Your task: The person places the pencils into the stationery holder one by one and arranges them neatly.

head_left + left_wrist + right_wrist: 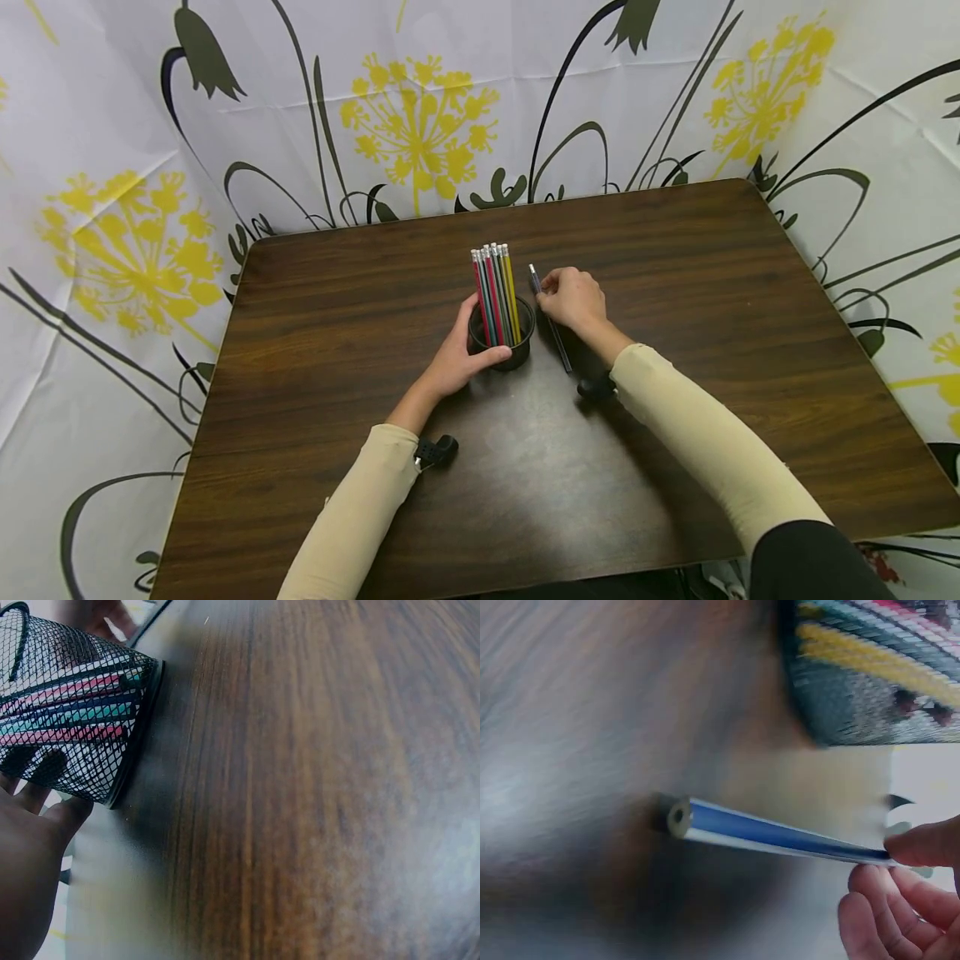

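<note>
A black mesh pencil cup [519, 350] stands upright on the table, holding several pencils [495, 292] in red, green, grey and yellow with white eraser ends up. My left hand [459, 354] grips the cup from its left side, thumb across the front. In the left wrist view, the fingers lie against the mesh [82, 742]. Just right of the cup, my right hand [573, 297] pinches a single blue pencil [772, 831] near its eraser end between thumb and fingertips. The pencil's flat unsharpened end points toward the near side, with the pencil tilted beside the cup.
The dark wood-grain table [337, 333] stretches out on both sides of the hands. Behind it hangs a white cloth [292, 100] printed with yellow and grey flowers. Black camera straps [437, 451] sit at the wrists.
</note>
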### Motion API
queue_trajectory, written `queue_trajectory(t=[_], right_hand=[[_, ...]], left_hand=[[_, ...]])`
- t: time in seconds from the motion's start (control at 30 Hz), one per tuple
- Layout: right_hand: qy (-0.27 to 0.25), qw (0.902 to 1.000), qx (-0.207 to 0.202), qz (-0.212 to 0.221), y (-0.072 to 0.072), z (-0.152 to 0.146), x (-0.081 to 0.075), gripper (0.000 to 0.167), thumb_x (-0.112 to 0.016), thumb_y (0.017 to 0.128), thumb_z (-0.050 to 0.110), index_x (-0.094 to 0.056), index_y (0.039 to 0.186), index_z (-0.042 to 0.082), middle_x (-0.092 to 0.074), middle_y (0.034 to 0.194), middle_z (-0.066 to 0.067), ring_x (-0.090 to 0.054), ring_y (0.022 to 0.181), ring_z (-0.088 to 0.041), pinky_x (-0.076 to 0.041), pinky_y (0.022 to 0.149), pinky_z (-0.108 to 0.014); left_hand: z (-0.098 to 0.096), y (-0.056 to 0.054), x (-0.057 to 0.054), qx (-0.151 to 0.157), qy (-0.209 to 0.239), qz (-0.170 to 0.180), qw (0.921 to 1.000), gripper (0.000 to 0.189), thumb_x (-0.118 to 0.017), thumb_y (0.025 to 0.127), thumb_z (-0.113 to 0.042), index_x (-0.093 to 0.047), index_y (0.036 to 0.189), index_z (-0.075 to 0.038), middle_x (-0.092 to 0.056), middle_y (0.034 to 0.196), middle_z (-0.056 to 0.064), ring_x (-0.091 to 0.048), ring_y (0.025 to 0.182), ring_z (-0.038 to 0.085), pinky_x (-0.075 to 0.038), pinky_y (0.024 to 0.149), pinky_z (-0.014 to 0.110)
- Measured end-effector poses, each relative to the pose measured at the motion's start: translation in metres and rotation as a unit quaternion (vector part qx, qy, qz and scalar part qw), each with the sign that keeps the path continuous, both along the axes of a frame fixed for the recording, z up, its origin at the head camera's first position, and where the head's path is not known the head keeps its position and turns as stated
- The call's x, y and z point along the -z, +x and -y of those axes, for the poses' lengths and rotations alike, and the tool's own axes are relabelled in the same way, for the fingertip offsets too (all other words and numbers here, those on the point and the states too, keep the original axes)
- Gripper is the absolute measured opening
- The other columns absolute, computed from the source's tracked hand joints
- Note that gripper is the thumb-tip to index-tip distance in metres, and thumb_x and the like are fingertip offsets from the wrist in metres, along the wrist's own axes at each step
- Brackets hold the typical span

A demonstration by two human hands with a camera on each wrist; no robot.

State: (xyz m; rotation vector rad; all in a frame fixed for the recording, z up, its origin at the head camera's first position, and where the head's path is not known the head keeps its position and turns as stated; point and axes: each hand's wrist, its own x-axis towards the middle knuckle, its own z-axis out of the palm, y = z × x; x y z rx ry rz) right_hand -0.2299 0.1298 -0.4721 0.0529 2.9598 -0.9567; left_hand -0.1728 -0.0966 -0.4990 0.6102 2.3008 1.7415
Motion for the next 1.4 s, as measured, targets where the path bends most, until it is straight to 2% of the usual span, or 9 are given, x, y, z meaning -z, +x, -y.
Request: queue_trajectory(t=[0.17, 0.23, 0.4, 0.53, 0.63, 0.77, 1.0, 1.13, 1.4], right_hand=[[-0.049, 0.9955, 0.019, -0.079, 0.004, 0.003, -0.03, 0.018, -0.067, 0.088, 0.026, -0.073, 0.101, 0.015, -0.069, 0.083, 0.003, -0.062, 0.073, -0.018, -0.048, 0.066, -0.043], [-0.066, 0.9897, 0.028, -0.124, 0.007, 0.004, -0.043, 0.019, -0.066, 0.088, 0.026, -0.073, 0.103, 0.015, -0.069, 0.082, 0.004, -0.061, 0.07, -0.017, -0.047, 0.063, -0.042], [-0.127, 0.9644, 0.04, -0.228, 0.017, 0.007, -0.074, 0.019, -0.067, 0.089, 0.026, -0.072, 0.104, 0.016, -0.069, 0.083, 0.006, -0.061, 0.065, -0.01, -0.044, 0.059, -0.036], [-0.188, 0.9404, 0.022, -0.282, 0.028, 0.012, -0.095, 0.017, -0.069, 0.089, 0.025, -0.071, 0.103, 0.015, -0.069, 0.083, 0.007, -0.062, 0.066, -0.006, -0.045, 0.061, -0.03], [-0.224, 0.9285, -0.011, -0.296, 0.038, 0.017, -0.104, 0.016, -0.07, 0.088, 0.021, -0.07, 0.102, 0.012, -0.069, 0.084, 0.004, -0.063, 0.066, -0.007, -0.048, 0.061, -0.027], [-0.236, 0.9277, -0.061, -0.283, 0.05, 0.025, -0.102, 0.016, -0.07, 0.089, 0.017, -0.069, 0.102, 0.009, -0.069, 0.086, 0.001, -0.064, 0.066, -0.01, -0.051, 0.061, -0.027], [-0.231, 0.9329, -0.12, -0.249, 0.061, 0.033, -0.084, 0.016, -0.069, 0.089, 0.015, -0.068, 0.104, 0.009, -0.069, 0.088, 0.0, -0.066, 0.065, -0.008, -0.052, 0.057, -0.029], [-0.224, 0.9379, -0.133, -0.23, 0.065, 0.036, -0.075, 0.015, -0.07, 0.089, 0.015, -0.067, 0.103, 0.01, -0.069, 0.088, 0.001, -0.065, 0.064, -0.008, -0.05, 0.056, -0.029], [-0.207, 0.9461, -0.135, -0.209, 0.069, 0.04, -0.062, 0.014, -0.071, 0.088, 0.016, -0.066, 0.1, 0.013, -0.07, 0.09, 0.003, -0.066, 0.067, -0.01, -0.05, 0.06, -0.031]], left_hand=[[-0.001, 0.001, -0.004, 0.001, 0.0, 0.008, 1.0, 0.092, -0.075, 0.086, -0.023, -0.014, 0.156, -0.026, -0.031, 0.153, 0.005, -0.037, 0.134, 0.023, -0.026, 0.111, 0.048], [-0.001, 0.005, -0.013, 0.005, 0.003, 0.011, 0.9999, 0.091, -0.075, 0.087, -0.02, -0.015, 0.156, -0.02, -0.032, 0.153, 0.009, -0.038, 0.133, 0.026, -0.027, 0.11, 0.05], [-0.002, 0.014, -0.036, 0.013, 0.005, 0.021, 0.9997, 0.09, -0.073, 0.088, -0.016, -0.014, 0.156, -0.013, -0.032, 0.151, 0.013, -0.04, 0.131, 0.029, -0.029, 0.109, 0.053], [-0.001, 0.014, -0.038, 0.013, 0.004, 0.025, 0.9996, 0.09, -0.072, 0.088, -0.015, -0.014, 0.156, -0.014, -0.033, 0.151, 0.012, -0.041, 0.131, 0.029, -0.029, 0.108, 0.054], [-0.001, 0.014, -0.038, 0.014, 0.003, 0.027, 0.9995, 0.089, -0.072, 0.088, -0.014, -0.014, 0.156, -0.014, -0.033, 0.151, 0.012, -0.04, 0.131, 0.028, -0.029, 0.108, 0.053], [-0.001, 0.013, -0.037, 0.018, 0.005, 0.026, 0.9995, 0.089, -0.071, 0.089, -0.012, -0.013, 0.156, -0.014, -0.032, 0.152, 0.013, -0.038, 0.133, 0.029, -0.028, 0.109, 0.053], [0.0, 0.012, -0.035, 0.023, -0.002, 0.041, 0.9989, 0.088, -0.07, 0.091, -0.014, -0.011, 0.157, -0.019, -0.028, 0.155, 0.012, -0.032, 0.138, 0.027, -0.023, 0.111, 0.052], [0.0, 0.012, -0.036, 0.026, -0.002, 0.041, 0.9988, 0.088, -0.069, 0.091, -0.015, -0.011, 0.157, -0.02, -0.025, 0.156, 0.011, -0.031, 0.139, 0.027, -0.023, 0.111, 0.053], [-0.001, 0.012, -0.035, 0.023, 0.001, 0.038, 0.999, 0.087, -0.07, 0.09, -0.015, -0.013, 0.156, -0.023, -0.028, 0.155, 0.007, -0.031, 0.139, 0.025, -0.022, 0.111, 0.054]])
